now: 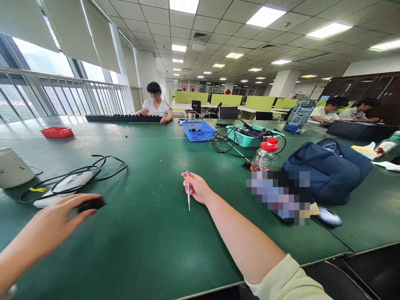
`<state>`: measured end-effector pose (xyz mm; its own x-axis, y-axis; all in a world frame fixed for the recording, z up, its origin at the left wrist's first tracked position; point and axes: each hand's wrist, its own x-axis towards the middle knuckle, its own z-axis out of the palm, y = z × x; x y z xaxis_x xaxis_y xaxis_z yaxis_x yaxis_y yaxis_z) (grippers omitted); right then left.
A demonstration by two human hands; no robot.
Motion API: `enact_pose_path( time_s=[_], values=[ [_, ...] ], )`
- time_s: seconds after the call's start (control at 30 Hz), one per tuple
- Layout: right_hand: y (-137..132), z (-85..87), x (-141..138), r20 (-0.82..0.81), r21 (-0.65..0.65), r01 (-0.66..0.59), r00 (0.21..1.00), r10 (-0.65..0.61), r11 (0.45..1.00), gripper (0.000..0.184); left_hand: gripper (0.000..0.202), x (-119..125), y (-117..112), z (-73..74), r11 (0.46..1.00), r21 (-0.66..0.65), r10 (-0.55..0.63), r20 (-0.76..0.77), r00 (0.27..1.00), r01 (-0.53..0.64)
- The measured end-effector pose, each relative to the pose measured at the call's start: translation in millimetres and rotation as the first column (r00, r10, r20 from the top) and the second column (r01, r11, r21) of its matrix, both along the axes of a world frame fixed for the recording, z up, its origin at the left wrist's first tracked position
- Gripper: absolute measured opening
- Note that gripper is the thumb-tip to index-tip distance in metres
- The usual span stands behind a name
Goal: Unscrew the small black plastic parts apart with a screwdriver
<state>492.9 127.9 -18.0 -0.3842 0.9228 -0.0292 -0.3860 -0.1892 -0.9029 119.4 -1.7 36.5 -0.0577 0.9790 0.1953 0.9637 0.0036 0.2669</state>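
Observation:
My left hand (59,218) reaches over the green table (150,233) at the lower left, its fingers closed on a small black object (91,204) like a computer mouse. Just beyond it lies a white device (64,185) with a looped black cable (103,166). My right hand (196,188) is near the table's middle, pinching a thin clear-handled screwdriver (188,189) held upright with its tip pointing down at the table.
A white appliance (12,166) stands at the far left, a red tray (56,132) behind it. A blue basket (198,130), a teal basket with cables (250,136), a red-capped jar (265,155) and a navy bag (325,171) sit right. Other people sit at the far tables.

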Motion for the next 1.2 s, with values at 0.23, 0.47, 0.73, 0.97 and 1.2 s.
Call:
enact_pose_path(
  time_s=[0.23,0.47,0.73,0.97,1.2],
  values=[
    [6.8,-1.9,6.4,-0.105,-0.047,0.112,0.988,-0.116,0.993,0.056,0.037,157.1,57.6,13.8,0.875,-0.058,-0.470,0.126,0.873,0.480],
    [12.9,0.3,12.6,-0.098,-0.087,0.215,0.970,-0.223,0.973,0.055,0.051,192.7,90.1,-28.8,0.874,-0.045,-0.462,0.233,0.856,0.484],
    [7.8,1.6,8.5,0.059,0.195,0.330,0.936,-0.347,0.924,0.058,0.057,182.2,89.6,-37.8,0.888,-0.026,-0.392,0.476,0.787,0.459],
    [0.0,10.2,12.9,0.138,0.342,0.388,0.880,-0.454,0.856,0.053,0.050,183.6,91.9,-38.4,0.887,-0.047,-0.400,0.420,0.815,0.459],
    [-3.4,11.2,13.3,0.223,0.376,0.328,0.876,-0.428,0.866,0.050,0.051,180.7,93.7,-42.3,0.874,-0.052,-0.428,0.384,0.818,0.483]
  ],
)
